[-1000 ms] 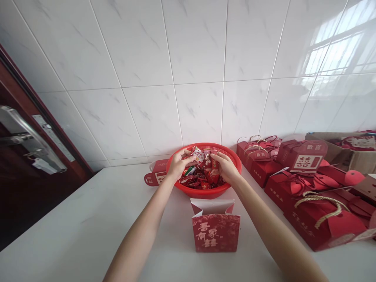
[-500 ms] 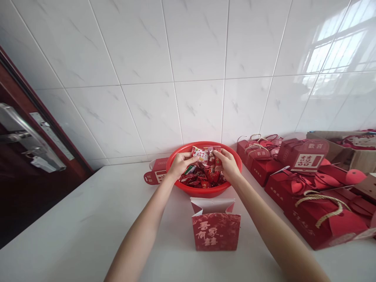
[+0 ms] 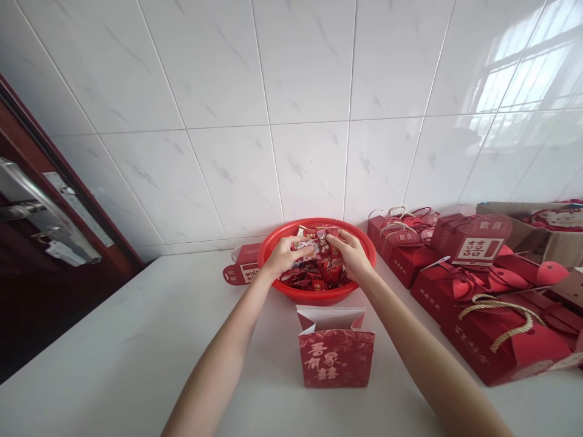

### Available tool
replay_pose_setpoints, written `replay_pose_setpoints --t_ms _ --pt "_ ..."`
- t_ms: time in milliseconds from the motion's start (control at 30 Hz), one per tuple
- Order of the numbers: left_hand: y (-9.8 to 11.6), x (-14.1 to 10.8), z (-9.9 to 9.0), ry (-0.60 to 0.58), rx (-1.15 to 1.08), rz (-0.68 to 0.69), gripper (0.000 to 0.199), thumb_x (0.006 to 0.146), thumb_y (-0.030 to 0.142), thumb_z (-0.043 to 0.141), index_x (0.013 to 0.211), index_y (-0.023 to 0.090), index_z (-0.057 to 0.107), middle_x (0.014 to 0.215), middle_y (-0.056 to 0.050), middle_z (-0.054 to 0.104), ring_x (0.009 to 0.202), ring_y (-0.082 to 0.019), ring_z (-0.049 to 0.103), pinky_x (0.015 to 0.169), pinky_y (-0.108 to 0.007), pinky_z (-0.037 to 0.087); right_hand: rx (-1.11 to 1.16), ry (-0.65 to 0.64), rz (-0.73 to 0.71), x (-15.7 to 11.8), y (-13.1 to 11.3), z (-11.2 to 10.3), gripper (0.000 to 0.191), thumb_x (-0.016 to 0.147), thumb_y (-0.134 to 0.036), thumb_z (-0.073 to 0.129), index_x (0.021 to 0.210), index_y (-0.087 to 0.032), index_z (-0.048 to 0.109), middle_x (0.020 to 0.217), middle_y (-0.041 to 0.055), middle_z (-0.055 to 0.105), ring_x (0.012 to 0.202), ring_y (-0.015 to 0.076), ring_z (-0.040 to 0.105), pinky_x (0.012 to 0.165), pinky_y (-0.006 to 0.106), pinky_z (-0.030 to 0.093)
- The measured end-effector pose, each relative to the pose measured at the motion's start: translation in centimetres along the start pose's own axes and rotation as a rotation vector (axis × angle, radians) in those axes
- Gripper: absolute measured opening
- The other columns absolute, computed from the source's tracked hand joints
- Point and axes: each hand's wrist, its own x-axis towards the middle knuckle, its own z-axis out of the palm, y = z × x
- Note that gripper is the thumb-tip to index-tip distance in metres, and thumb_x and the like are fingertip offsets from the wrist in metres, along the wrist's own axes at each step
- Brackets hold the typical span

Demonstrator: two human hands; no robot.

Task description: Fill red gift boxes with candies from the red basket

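Observation:
Both hands are over a red plastic basket (image 3: 319, 297) full of wrapped candies (image 3: 310, 280). My left hand (image 3: 283, 256) pinches a white-and-red candy packet (image 3: 304, 247) between thumb and fingers. On the other side, my right hand (image 3: 351, 254) grips red wrapped candies (image 3: 334, 247); how many it holds I cannot tell. The two handfuls nearly touch at the middle of the basket. Nearer to me, a red paper gift bag (image 3: 337, 361) with pale Chinese characters stands upright, its top open.
Several red gift boxes (image 3: 478, 340) with rope handles fill the right side of the white table (image 3: 182, 340). Another red box (image 3: 246, 264) lies behind the basket's left side. A cardboard box (image 3: 558, 246) stands far right. The tiled wall (image 3: 310, 170) rises behind; a door (image 3: 45, 303) is at left.
My left hand has shifted slightly right, tilting the white-and-red packet lower toward the right hand. My right hand has barely moved. The gift bag stays in place.

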Motion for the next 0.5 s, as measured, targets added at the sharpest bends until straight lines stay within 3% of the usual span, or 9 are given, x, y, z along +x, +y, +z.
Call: replay_pose_setpoints --t_ms 333,500 --pt "-0.60 0.14 -0.06 -0.033 0.015 0.009 0.050 0.063 0.055 0.085 0.093 0.016 0.078 0.091 -0.006 0.079 0.084 -0.024 0.070 0.079 -0.034 0.053 -0.005 0.004 0.027 0.09 -0.06 -0.05 0.033 0.069 -0.045 0.071 0.089 -0.020 0.063 0.071 -0.0022 0.066 0.047 0.0122 0.061 0.034 0.019 0.040" --pt "-0.30 -0.06 0.03 -0.045 -0.015 -0.019 0.047 0.064 0.052 0.085 0.095 0.017 0.077 0.097 -0.009 0.079 0.090 -0.027 0.071 0.086 -0.037 0.053 -0.002 0.019 0.032 0.11 0.05 -0.07 0.029 0.070 -0.042 0.070 0.088 -0.020 0.063 0.070 -0.0023 0.065 0.046 0.0118 0.061 0.034 0.018 0.039"
